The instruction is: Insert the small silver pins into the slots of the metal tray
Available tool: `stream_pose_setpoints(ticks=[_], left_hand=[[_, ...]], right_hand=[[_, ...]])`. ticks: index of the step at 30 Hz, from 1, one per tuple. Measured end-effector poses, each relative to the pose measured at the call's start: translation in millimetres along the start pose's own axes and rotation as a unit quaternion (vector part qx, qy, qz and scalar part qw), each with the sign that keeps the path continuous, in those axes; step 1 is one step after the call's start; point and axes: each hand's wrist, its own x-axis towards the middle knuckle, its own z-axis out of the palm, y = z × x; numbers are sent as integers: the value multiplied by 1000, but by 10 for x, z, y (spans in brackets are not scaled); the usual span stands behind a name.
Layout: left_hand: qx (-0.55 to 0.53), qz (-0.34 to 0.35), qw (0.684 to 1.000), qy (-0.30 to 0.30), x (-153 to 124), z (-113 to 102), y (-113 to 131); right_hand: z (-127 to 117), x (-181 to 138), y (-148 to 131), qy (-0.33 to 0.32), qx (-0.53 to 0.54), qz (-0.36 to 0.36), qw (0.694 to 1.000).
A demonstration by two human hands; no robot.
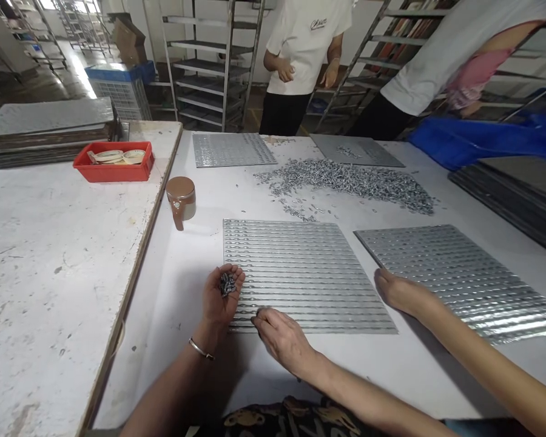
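Observation:
My left hand (222, 298) lies palm up at the near left corner of a grooved metal tray (300, 267), cupped around a small heap of dark metal pieces (227, 283). A thin bracelet circles that wrist. My right hand (279, 335) rests at the tray's near edge, fingertips pinched together and pointing down onto the grooves. What they pinch is hidden. The tray's rows are filled with small shiny pieces.
A co-worker's hand (400, 292) rests between my tray and a second filled tray (459, 273) on the right. A long pile of loose metal pieces (350, 179) lies beyond. A brown tape roll (181, 198), a red bin (113, 161), stacked plates and two standing people are farther off.

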Motion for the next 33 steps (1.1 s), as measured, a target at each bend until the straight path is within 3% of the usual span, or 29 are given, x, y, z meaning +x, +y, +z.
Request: stream_pose_setpoints(ticks=[5,8,10,14,18,23,27,29,33], left_hand=[[-5,-41,999,-2,-10,-9,-22],[-3,-62,998,-32,-28,-17,-51],[7,-68,996,-63,-38,-32,-79],[29,-71,992,-101,-32,-85,-116],[47,-69,991,-102,19,-135,-92],[61,-83,992,-73,64,-145,-54],[116,-7,991,-59,79,-115,-25],[124,10,991,-49,95,-82,12],[126,32,991,-27,104,-27,110]], right_hand=[[-241,176,4,22,81,51,995],[-392,409,-6,65,123,108,984],[-423,560,-33,57,135,108,983],[-349,737,-97,1,102,82,991],[-226,780,-107,-10,66,101,993],[-73,844,-61,67,40,86,993],[-149,880,-17,120,146,139,972],[-244,811,17,103,215,197,951],[-342,441,99,-19,311,293,904]])
